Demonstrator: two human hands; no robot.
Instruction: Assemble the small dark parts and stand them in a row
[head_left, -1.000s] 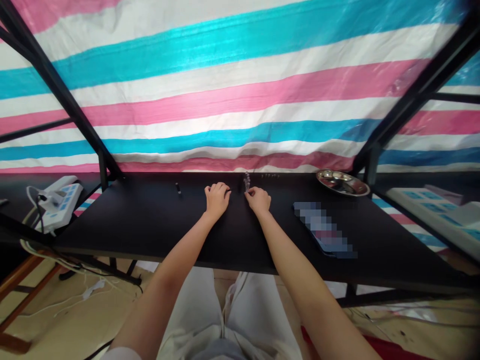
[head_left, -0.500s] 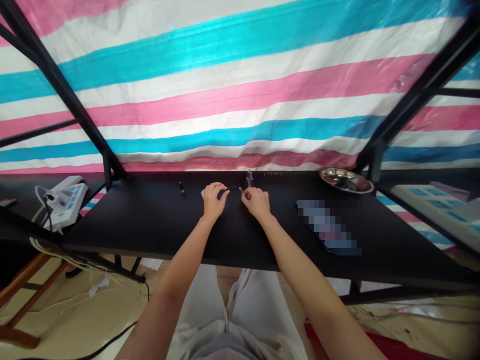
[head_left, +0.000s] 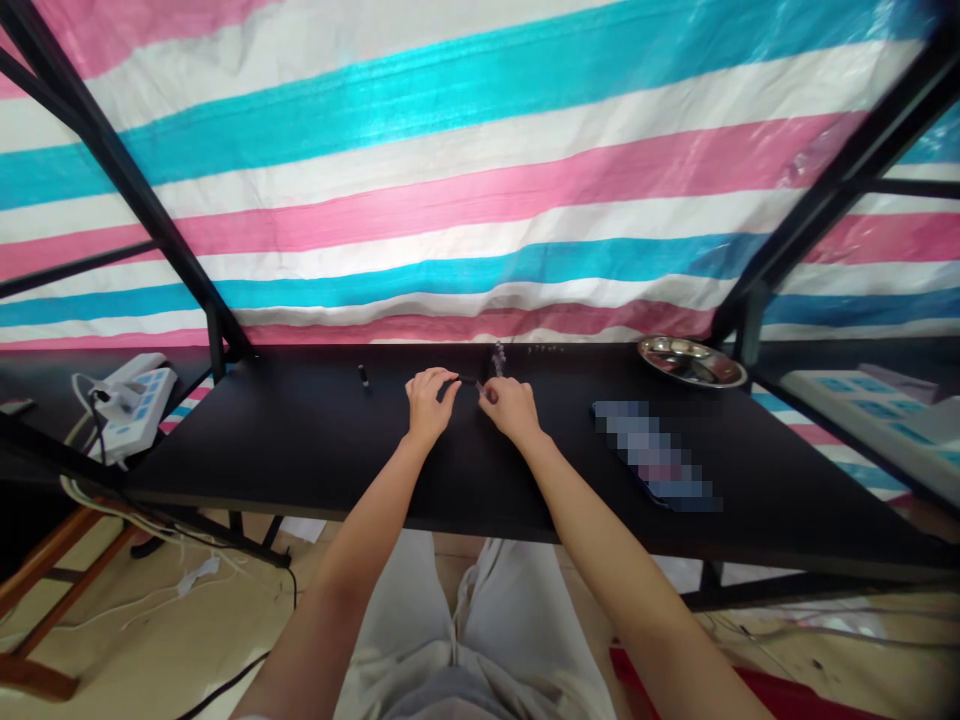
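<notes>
My left hand [head_left: 430, 402] pinches a thin black stick [head_left: 468, 379] between thumb and fingertips, its far end pointing right. My right hand [head_left: 513, 404] is closed on a small pale, clear-looking piece [head_left: 481, 388] near that end. Whether the stick and the piece touch is too small to tell. Just behind my right hand stands a small cluster of clear, bead-like pieces [head_left: 499, 352]. To the left of my hands, a short black-and-white tube [head_left: 363, 376] rests on the black table [head_left: 300, 440].
A shiny metal plate [head_left: 694, 362] sits at the back right. Nearer lies a blurred-out flat object [head_left: 652, 455]. Tiny bits [head_left: 544, 349] lie along the back edge. Power strips [head_left: 135, 410] are at the left, beyond a black frame post [head_left: 215, 340]. A striped sheet [head_left: 465, 210] hangs behind.
My hands have drawn slightly closer together, bringing the pale piece toward the stick's right end. Both grips stay the same.
</notes>
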